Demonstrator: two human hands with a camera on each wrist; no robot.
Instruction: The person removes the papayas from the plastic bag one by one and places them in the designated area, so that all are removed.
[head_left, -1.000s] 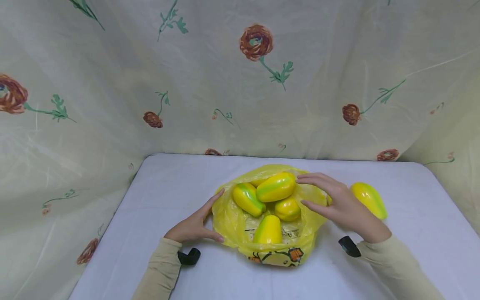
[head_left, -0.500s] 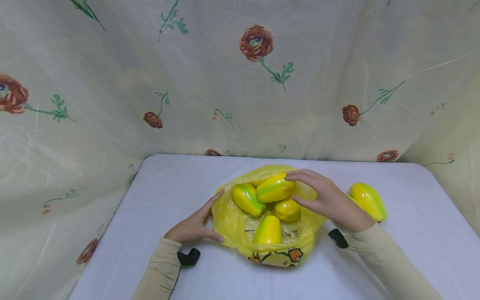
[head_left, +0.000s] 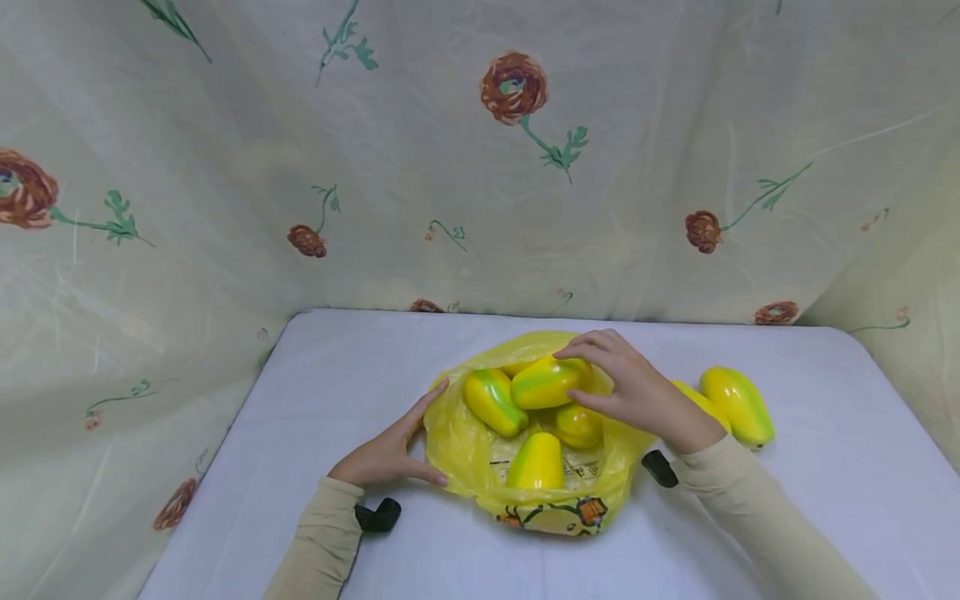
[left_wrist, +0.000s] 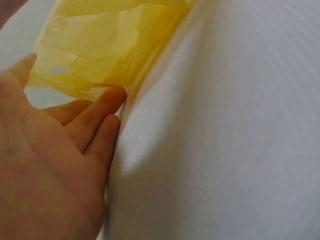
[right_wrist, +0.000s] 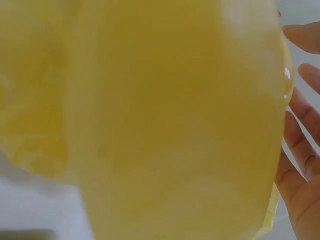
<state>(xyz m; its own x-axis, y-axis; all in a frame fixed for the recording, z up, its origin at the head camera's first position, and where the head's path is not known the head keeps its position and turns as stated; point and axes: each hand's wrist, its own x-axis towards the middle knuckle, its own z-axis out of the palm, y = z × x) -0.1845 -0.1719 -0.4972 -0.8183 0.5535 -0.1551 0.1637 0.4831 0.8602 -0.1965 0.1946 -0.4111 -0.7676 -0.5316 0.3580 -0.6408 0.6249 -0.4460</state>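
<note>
A thin yellow plastic bag (head_left: 450, 450) lies with its mouth spread wide, holding several shiny yellow-green fruits, long and rounded like mangoes or small papayas. My right hand (head_left: 637, 387) reaches over its right rim and holds the topmost fruit (head_left: 540, 385), thumb on the near side, fingers over the far side. Below that one sit another fruit (head_left: 579, 427) and a front fruit (head_left: 536, 462); a further fruit (head_left: 493, 400) is at the left. With fingers fairly straight, my left hand (head_left: 390, 450) rests against the bag's left side, as the left wrist view shows too.
Two more such fruits lie on the white-covered table (head_left: 360, 358) to the right of the bag: an outer fruit (head_left: 738, 407) and an inner fruit (head_left: 705, 404) partly behind my right wrist. A flowered curtain (head_left: 600, 250) hangs behind the table. Blurred yellow fills most of the right wrist view.
My right hand has moved left from the bag's rim onto the topmost fruit, which has shifted slightly toward me. The inner fruit on the table has come into sight. My left hand stays put.
</note>
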